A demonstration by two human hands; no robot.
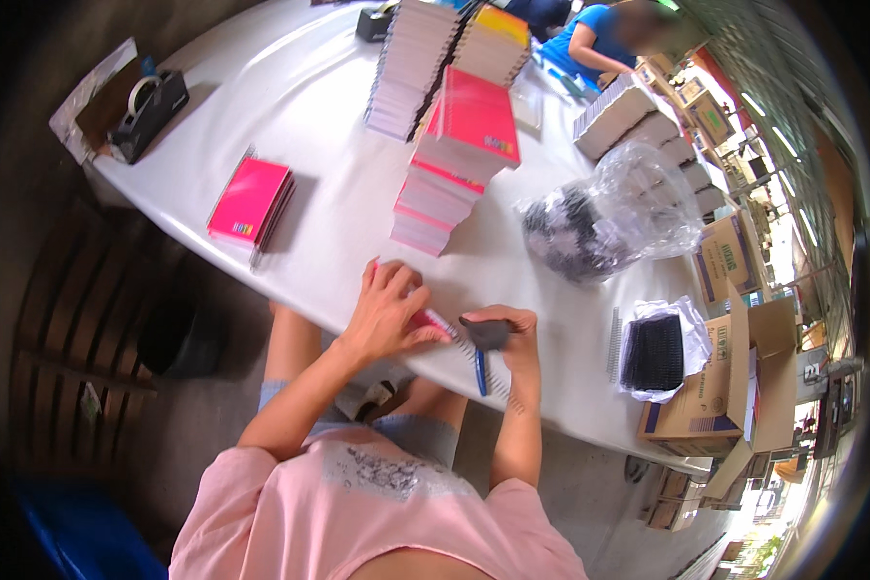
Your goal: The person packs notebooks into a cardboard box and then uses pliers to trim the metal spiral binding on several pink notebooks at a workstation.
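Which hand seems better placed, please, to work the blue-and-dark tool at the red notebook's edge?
Probably the right hand: it holds the blue-and-dark tool close beside the red notebook, while the left hand lies over the notebook.

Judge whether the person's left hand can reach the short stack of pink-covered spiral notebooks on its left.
Likely yes: nothing blocks the white tabletop between the left hand and the short stack, though the hand would probably first release a pink notebook.
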